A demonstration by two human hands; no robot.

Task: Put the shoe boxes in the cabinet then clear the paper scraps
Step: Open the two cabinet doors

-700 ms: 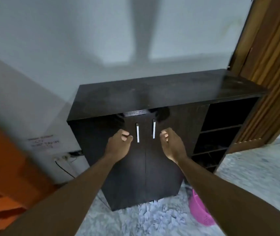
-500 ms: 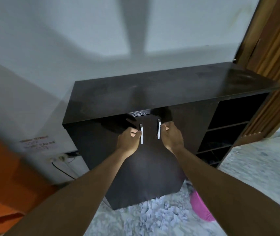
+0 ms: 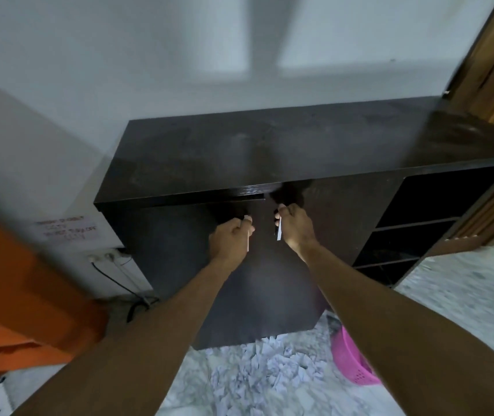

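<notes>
A dark brown cabinet (image 3: 314,145) stands against the wall with two front doors. My left hand (image 3: 231,235) grips the left door's silver handle (image 3: 248,243). My right hand (image 3: 295,225) grips the right door's silver handle (image 3: 279,232). The left door's top edge stands slightly out from the cabinet front. White paper scraps (image 3: 269,373) lie in a heap on the floor below the doors. No shoe box is in view.
A pink basket (image 3: 350,358) sits on the marble floor right of the scraps. Open dark shelves (image 3: 413,232) fill the cabinet's right side. An orange object (image 3: 23,295) stands at left, with a wall socket and cable (image 3: 110,259) beside it. A wooden door frame (image 3: 492,85) rises at right.
Both hands moved up to the door handles and closed round them. The left door has come slightly out at its top edge. The view has drawn closer to the cabinet.
</notes>
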